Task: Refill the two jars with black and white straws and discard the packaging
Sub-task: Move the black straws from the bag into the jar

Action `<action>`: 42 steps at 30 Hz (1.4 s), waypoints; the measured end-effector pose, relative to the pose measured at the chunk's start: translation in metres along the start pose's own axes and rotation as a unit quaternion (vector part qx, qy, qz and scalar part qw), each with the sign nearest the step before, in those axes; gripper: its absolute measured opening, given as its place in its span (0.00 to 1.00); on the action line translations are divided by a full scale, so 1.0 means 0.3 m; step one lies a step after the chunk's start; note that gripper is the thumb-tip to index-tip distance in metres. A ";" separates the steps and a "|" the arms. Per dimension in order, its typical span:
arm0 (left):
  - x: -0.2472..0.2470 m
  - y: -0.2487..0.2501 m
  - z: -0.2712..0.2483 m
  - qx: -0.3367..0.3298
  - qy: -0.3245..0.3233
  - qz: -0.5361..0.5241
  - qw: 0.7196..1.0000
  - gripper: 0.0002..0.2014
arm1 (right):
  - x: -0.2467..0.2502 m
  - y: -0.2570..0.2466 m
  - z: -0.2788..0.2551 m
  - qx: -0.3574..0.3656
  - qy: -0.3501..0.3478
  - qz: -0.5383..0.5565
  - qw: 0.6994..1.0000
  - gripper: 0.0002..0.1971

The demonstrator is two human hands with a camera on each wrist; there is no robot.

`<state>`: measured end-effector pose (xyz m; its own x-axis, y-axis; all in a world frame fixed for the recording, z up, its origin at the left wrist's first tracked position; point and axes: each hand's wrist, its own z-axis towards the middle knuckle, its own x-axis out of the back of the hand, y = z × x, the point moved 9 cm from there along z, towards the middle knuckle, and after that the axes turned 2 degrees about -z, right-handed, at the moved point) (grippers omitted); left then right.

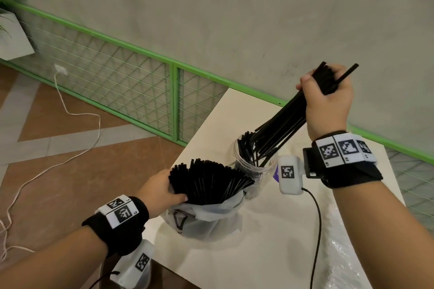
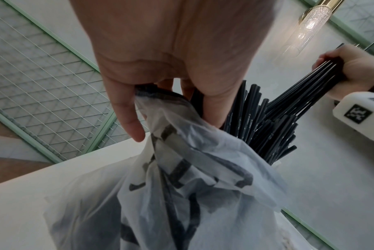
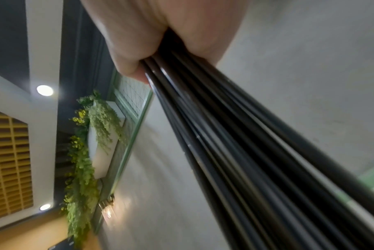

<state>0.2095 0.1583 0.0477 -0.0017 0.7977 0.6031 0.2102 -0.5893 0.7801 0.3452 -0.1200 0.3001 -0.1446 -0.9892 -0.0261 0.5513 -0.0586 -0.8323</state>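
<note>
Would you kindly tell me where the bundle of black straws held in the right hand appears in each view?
Head: bundle of black straws, upper right, slanting down into the jar.
Left wrist: right edge, gripped by the right hand.
Right wrist: centre to lower right.
Shared landmark: green mesh fence.

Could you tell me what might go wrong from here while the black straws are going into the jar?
The right hand grips its bundle of straws at a slant, so low ends could miss the jar rim or tip it. One straw already splays loose above the fist. The left hand holds the open bag, whose fanned straws could spill.
</note>
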 end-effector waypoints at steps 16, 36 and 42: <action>0.003 -0.018 0.000 0.002 -0.009 -0.002 1.000 0.23 | 0.169 0.210 -0.034 -0.087 0.157 0.029 0.983 0.10; -0.006 -0.022 -0.006 0.011 -0.007 -0.008 1.000 0.24 | -0.015 0.461 -0.172 -0.202 -0.064 -0.118 0.970 0.10; -0.010 -0.021 -0.010 0.012 -0.010 -0.005 1.000 0.25 | -0.031 0.505 -0.242 -0.181 -0.161 -0.256 0.936 0.16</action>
<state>0.2053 0.1593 0.0416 0.0160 0.8063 0.5913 0.2331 -0.5781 0.7819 0.3703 -0.1099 0.1340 -0.0264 -0.8365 0.5473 0.1553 -0.5443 -0.8244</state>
